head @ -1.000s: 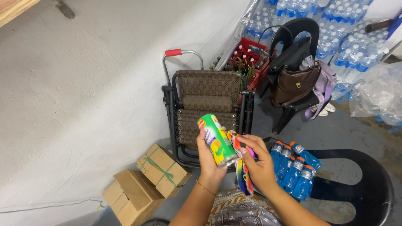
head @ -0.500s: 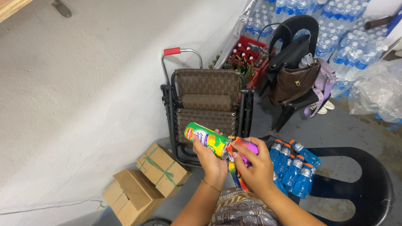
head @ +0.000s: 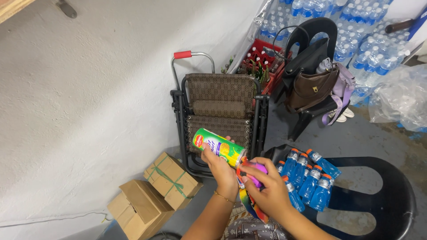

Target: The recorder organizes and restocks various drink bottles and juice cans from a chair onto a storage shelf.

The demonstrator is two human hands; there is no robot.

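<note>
The green and yellow can lies tilted sideways in the left hand, grip closed around it. The right hand pinches a colourful cloth at its end, above blue bottles.

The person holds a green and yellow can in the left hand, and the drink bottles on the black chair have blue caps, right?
Not quite. The head view shows the bottles on the black chair have orange caps; the drink inside is blue. The left hand does hold the green and yellow can.
</note>
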